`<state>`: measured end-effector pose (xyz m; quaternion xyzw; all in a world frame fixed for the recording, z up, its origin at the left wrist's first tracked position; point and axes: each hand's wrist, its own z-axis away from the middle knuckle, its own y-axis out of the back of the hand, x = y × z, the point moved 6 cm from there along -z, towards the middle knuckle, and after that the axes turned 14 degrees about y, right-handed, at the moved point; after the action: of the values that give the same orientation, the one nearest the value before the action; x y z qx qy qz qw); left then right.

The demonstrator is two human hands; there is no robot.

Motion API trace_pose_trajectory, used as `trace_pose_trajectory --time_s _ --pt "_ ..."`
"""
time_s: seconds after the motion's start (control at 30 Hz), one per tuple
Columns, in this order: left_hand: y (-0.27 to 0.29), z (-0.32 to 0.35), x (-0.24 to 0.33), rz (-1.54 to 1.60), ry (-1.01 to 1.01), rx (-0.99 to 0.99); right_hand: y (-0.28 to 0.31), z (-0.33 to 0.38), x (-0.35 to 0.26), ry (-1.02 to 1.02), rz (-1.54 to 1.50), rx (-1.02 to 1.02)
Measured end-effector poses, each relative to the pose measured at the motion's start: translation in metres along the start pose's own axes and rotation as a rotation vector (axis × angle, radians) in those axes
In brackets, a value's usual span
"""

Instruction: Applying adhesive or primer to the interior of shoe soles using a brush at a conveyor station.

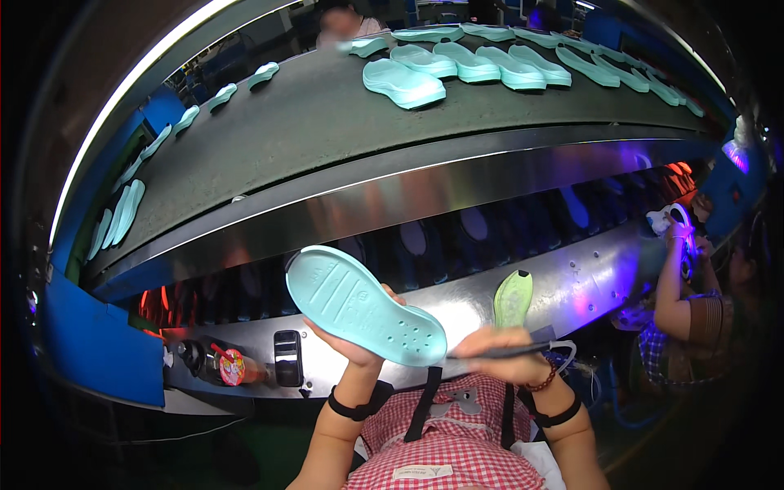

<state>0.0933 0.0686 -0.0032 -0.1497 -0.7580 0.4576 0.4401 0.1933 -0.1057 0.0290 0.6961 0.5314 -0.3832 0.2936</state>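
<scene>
My left hand (355, 343) holds a light-blue foam shoe sole (359, 306) from beneath, fingers wrapped around its edges. The sole is tilted, with small holes at its lower right end and raised ridges across its upper left part. In my right hand (506, 355), blurred by motion, is a slim dark-handled tool (510, 351) with a pale cord at its rear. Its thin front end lies close to the sole's lower right rim; whether they touch I cannot tell. A yellow-green sole (513, 300) rests on the metal ledge just beyond my right hand.
Beyond the metal ledge (572, 286) runs a dark conveyor belt (269, 147) carrying several light-blue soles (404, 83). A phone (287, 358), a drink cup (233, 367) and a dark bottle (193, 356) are at the left. A co-worker (682, 314) handles something under violet light at right.
</scene>
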Motion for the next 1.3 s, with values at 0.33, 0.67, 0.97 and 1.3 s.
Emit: trace_pose_trajectory --time_s 0.33,0.67,0.97,1.3 --pt "-0.006 -0.003 -0.001 -0.062 -0.005 0.057 0.007 0.001 0.012 -0.100 0.128 0.094" --pt "-0.012 -0.002 -0.002 -0.105 0.030 0.172 -0.009 0.012 0.021 -0.127 0.096 -0.141" --pt "-0.021 0.002 -0.002 -0.080 0.057 0.045 -0.014 0.010 0.006 -0.056 0.063 -0.186" --pt "-0.027 0.002 -0.003 -0.103 0.143 0.101 -0.004 0.007 0.006 -0.045 -0.028 -0.159"
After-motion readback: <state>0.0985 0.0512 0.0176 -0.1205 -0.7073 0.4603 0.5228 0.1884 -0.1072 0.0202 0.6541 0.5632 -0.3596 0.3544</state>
